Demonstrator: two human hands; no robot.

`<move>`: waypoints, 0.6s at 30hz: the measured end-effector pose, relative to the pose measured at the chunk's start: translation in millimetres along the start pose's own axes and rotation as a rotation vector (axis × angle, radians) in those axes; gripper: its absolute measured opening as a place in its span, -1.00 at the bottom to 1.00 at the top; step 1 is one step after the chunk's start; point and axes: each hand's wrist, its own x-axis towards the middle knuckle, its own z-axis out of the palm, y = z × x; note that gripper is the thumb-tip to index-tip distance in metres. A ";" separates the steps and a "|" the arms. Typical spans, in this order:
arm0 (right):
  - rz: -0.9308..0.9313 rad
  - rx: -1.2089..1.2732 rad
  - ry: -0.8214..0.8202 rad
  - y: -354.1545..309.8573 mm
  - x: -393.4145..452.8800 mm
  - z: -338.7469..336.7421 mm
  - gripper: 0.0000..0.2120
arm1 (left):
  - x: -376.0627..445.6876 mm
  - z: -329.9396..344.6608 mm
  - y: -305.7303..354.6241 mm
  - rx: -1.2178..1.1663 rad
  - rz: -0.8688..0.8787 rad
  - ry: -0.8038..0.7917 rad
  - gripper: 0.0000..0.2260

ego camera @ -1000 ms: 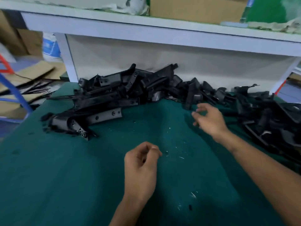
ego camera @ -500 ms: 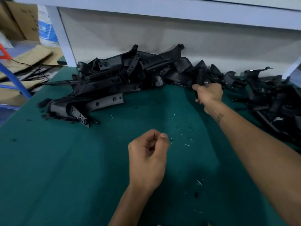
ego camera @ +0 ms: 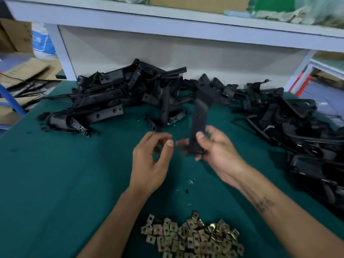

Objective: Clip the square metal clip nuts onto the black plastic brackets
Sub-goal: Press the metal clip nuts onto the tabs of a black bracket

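The right hand [ego camera: 217, 151] is gripping one long black bracket [ego camera: 198, 125] by its near end, thumb on the front face and fingers wrapping behind, and the piece is standing upright above the green mat [ego camera: 55, 183], its far end pointing toward the heap of brackets [ego camera: 115, 97] at the back. The left hand [ego camera: 150, 161] is hanging just beside it, fingers curling loosely with thumb near fingertips; whether it is pinching a clip nut there, I cannot tell, because nothing metallic is showing between them. The pile of clip nuts [ego camera: 191, 237] is lying at the near edge of the mat, between the two forearms and well below both hands. To my eye the bracket is being presented for its nut. Doing this well probably means keeping the bracket steady near its end, lining the nut's open side up square with the bracket edge, and sliding it straight on until its hole sits over the bracket's hole; going in skewed could jam it. A second heap [ego camera: 297, 127] is sitting off to the right.
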 end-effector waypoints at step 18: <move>-0.156 -0.390 -0.082 47.5 -36.0 -10.4 -0.85 | 4.7 -17.8 35.6 -0.462 -0.287 0.031 -0.61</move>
